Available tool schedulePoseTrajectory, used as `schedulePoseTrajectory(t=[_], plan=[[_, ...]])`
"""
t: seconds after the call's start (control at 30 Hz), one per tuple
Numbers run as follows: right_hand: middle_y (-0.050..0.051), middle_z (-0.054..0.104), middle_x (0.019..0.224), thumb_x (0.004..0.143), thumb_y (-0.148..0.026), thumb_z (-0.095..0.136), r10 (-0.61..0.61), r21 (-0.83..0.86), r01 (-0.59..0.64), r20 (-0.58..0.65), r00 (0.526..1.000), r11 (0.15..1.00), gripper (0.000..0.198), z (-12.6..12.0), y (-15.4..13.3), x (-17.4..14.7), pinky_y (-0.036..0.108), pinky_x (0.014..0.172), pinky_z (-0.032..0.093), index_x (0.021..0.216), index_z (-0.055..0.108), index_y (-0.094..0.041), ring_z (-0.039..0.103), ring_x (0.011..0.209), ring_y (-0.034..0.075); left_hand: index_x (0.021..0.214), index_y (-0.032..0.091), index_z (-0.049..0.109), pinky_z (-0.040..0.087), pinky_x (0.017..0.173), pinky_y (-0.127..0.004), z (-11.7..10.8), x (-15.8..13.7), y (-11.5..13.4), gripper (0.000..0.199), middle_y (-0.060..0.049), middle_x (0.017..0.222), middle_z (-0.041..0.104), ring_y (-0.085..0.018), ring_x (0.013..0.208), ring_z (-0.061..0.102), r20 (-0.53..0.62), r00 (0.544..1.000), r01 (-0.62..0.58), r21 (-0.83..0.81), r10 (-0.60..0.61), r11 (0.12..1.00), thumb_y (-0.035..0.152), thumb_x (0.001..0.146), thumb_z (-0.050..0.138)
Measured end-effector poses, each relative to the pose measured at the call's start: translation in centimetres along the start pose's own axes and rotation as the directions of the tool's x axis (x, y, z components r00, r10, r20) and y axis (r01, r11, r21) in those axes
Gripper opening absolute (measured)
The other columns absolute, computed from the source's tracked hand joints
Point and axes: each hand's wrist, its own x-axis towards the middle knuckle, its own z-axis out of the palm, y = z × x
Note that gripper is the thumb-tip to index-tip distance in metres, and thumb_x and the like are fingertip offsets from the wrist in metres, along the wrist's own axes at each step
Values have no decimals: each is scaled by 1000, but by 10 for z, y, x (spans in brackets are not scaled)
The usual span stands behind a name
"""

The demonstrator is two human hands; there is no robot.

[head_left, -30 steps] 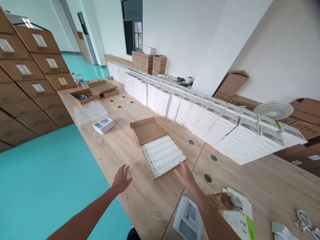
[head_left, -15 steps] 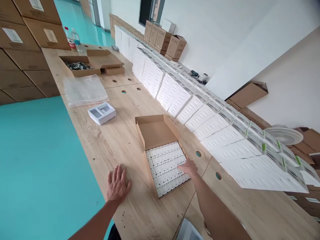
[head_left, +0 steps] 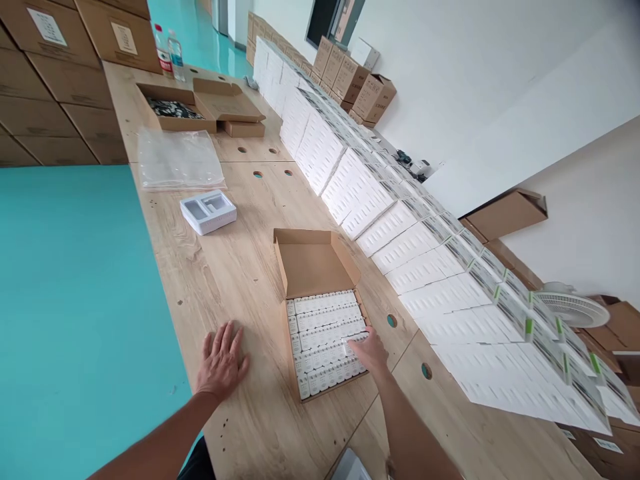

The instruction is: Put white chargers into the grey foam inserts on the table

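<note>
An open cardboard box [head_left: 320,267] lies on the wooden table, its lid folded back away from me. Inside are tight rows of small white rectangular pieces [head_left: 320,339] with fine dark markings. My right hand [head_left: 370,350] reaches over the box's right side, thumb and fingers pinched on one small white piece [head_left: 347,347], which looks slightly raised and tilted among the others. The fingers hide part of it. My left hand [head_left: 223,360] rests palm down on the table left of the box, fingers spread, holding nothing.
A long row of stacked white boxes [head_left: 370,200] runs along the right. A white tray [head_left: 209,212], clear plastic bags [head_left: 180,160] and another open carton [head_left: 175,110] stand farther back on the left. Close to me, a pale container [head_left: 351,465] is partly cut off. Round holes [head_left: 392,321] pierce the tabletop.
My right hand has closed on a white piece in the box and tilted it up a little. The left hand stays flat on the table. The view has shifted slightly.
</note>
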Motion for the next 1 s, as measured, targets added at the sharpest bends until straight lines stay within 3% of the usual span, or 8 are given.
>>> schedulePoseTrajectory(t=[0.2,0.3,0.47,0.6,0.73,0.83,0.9,1.0], plan=[[19,45,137,77,-55,52,-64,48,66,-41,997,997,69,-4,13,-17,51,101,40,134,39,-18,55,116,33,145,44,5,3,136,-55,4,1,-3,65,6,163,1,-22,158,7,54,998,20,-58,-17,998,51,89,38],[15,41,141,75,-56,56,-87,56,89,-34,996,994,72,-2,15,-21,49,103,39,136,38,-23,51,122,31,145,44,5,2,137,-58,7,3,-5,70,5,164,0,-24,158,5,91,996,19,-101,-10,995,53,87,45],[18,33,146,64,-60,67,-71,52,75,-62,996,996,96,8,3,-27,58,109,29,145,31,-23,36,135,38,144,43,7,2,137,-61,6,3,-3,67,4,164,1,-24,158,4,85,996,32,-137,-20,990,52,88,41],[21,30,146,63,-48,68,-45,82,53,-91,995,995,94,11,-6,-30,62,106,30,147,32,-23,35,134,44,144,45,8,4,138,-61,-1,0,2,61,5,164,4,-23,158,5,72,997,31,-158,-20,987,53,89,35],[23,33,142,63,-42,67,-74,147,94,-138,988,985,91,-5,-1,-38,60,105,33,145,34,-19,33,134,45,145,43,15,4,139,-61,-5,-3,4,59,3,164,8,-22,158,6,62,998,41,-194,-29,980,52,90,33],[21,34,142,68,-47,65,-105,225,151,-203,974,963,93,-25,6,-64,53,110,35,147,26,-17,31,137,40,145,39,24,2,140,-61,-15,-4,3,62,2,164,15,-22,158,8,77,996,65,-245,-47,967,54,88,40],[18,32,145,71,-48,64,-136,311,207,-234,963,928,93,-35,7,-98,46,107,41,149,21,-19,36,136,35,146,36,25,6,140,-65,-31,-6,5,65,-1,162,21,-24,157,12,103,992,100,-289,-73,952,57,86,39],[15,32,146,70,-33,66,-276,468,394,-301,913,791,92,-36,3,-172,43,108,43,149,20,-24,41,132,31,142,40,31,40,127,-66,-64,-21,27,61,0,157,33,-26,150,30,214,975,148,-394,-66,907,62,85,31]])
